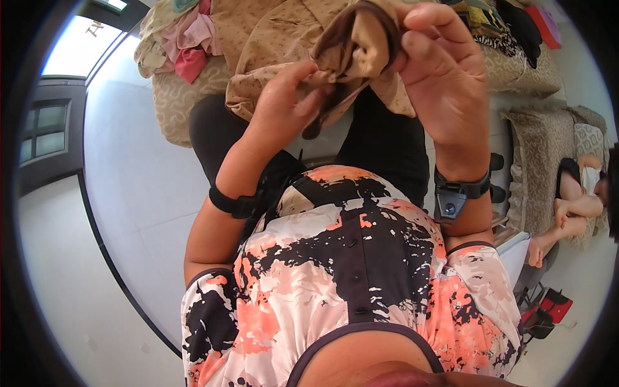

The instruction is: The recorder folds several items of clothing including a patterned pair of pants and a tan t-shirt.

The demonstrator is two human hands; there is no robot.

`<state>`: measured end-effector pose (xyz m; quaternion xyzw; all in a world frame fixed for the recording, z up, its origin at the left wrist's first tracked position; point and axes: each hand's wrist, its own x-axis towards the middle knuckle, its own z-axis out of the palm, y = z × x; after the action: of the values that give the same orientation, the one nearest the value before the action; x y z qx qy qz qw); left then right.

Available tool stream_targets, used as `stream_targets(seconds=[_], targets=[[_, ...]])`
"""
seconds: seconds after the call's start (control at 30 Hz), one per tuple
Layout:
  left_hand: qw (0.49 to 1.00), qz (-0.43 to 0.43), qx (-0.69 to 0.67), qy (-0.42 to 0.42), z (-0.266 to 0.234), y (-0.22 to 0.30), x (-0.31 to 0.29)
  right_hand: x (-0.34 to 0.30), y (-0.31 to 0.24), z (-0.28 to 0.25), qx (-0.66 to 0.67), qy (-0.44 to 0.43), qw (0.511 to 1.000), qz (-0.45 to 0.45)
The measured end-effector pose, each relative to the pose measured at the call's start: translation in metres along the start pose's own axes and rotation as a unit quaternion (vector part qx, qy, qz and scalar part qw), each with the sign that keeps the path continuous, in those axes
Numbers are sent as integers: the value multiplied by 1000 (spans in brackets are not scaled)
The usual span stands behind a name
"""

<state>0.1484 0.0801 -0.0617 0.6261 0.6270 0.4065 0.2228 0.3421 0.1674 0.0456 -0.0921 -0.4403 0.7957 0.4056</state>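
Observation:
A tan garment (271, 39) with small dark spots and dark brown trim lies bunched on the patterned cover in front of me, and part of it is raised between my hands. My left hand (280, 106) pinches the cloth near its trimmed edge, thumb and fingers closed on it. Higher up and to the right, my right hand (445, 80) grips a brown-edged part of the same garment between thumb and fingers. A strip of brown trim hangs down below the left fingers. Folds hide the rest of the garment's shape.
Pink and cream clothes (187, 39) are heaped at the far left of the patterned cover (177, 106). Darker clothes (493, 29) and a pink-red box (543, 26) sit at the far right. A person (574, 203) rests on a patterned sofa (535, 155) to my right. A dark door (61, 138) stands left.

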Motion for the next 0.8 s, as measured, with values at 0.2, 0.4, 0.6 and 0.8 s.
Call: stream_targets(seconds=[0.2,0.4,0.6,0.8], targets=[[981,-97,-149,81,-33,0,5,4,-11,-44,-147,14,982,-114],[956,-22,-229,180,-76,14,15,4,-2,-38,-324,13,944,-68],[991,-29,-78,103,-82,52,17,6,12,-50,-613,57,777,-129],[964,41,181,190,-62,11,25,1,-10,-38,-384,93,907,-142]])
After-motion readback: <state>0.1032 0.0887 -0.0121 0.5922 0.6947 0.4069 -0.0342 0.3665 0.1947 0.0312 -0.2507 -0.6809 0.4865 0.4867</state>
